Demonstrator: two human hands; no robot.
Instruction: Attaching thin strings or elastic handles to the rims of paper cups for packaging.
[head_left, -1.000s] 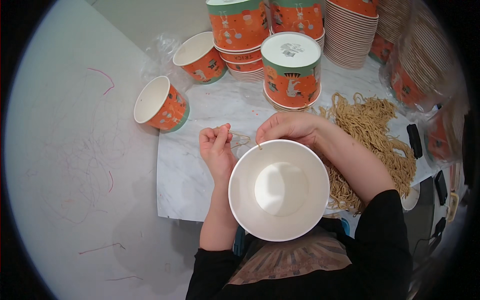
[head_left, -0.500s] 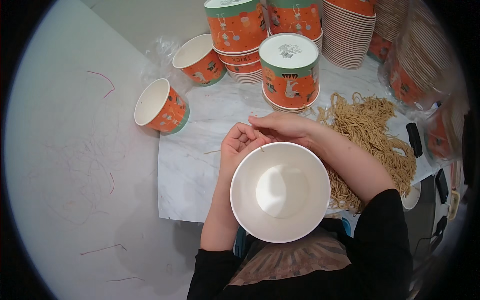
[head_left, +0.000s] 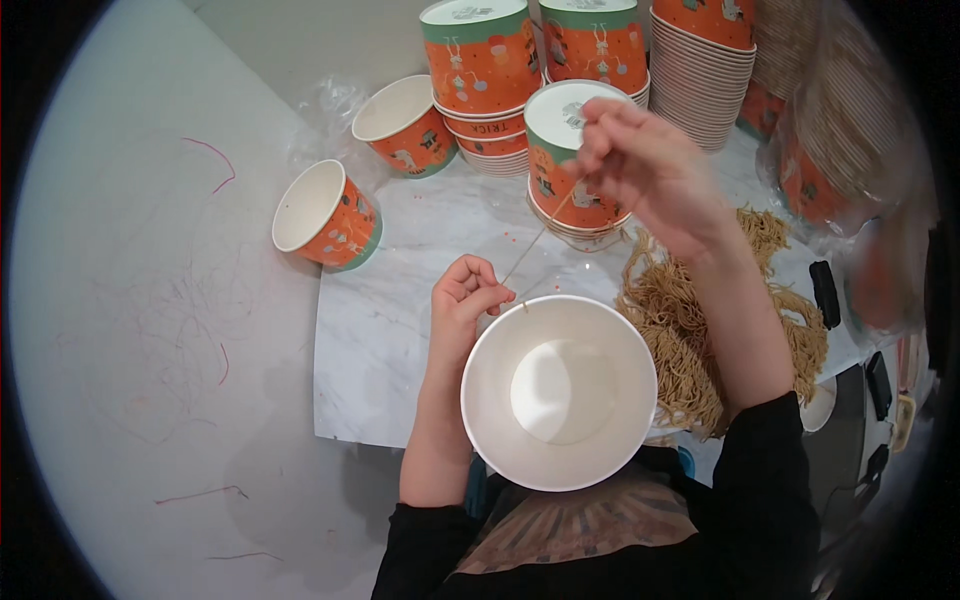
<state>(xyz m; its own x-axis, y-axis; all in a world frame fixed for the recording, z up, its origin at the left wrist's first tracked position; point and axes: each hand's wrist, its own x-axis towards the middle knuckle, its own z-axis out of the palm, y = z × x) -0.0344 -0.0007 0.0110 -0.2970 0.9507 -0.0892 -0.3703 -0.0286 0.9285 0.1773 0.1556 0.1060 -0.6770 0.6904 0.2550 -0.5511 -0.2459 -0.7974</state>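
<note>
A white-lined paper bucket (head_left: 628,400) stands mouth-up against my torso, with a short bit of tan cord at its far rim. Just beyond that rim, my left hand (head_left: 462,302) pinches one end of a thin tan cord (head_left: 528,258). The cord runs taut, up and to the right, to my right hand (head_left: 652,170). That hand is raised in front of an upside-down orange and green paper bucket (head_left: 545,175), its fingers pinched on the cord and blurred by motion. Beneath my right forearm lies a loose heap of tan cords (head_left: 665,345).
Two paper buckets (head_left: 345,235) lie tipped or lean at the left of the marbled table (head_left: 380,370). Stacked buckets (head_left: 700,75) line the back, and plastic-wrapped stacks (head_left: 835,150) stand at the right. A black object (head_left: 825,293) lies beside the cords.
My right hand has risen away from my left, up and to the right, drawing the cord out straight between them. My left hand and the near bucket have barely moved.
</note>
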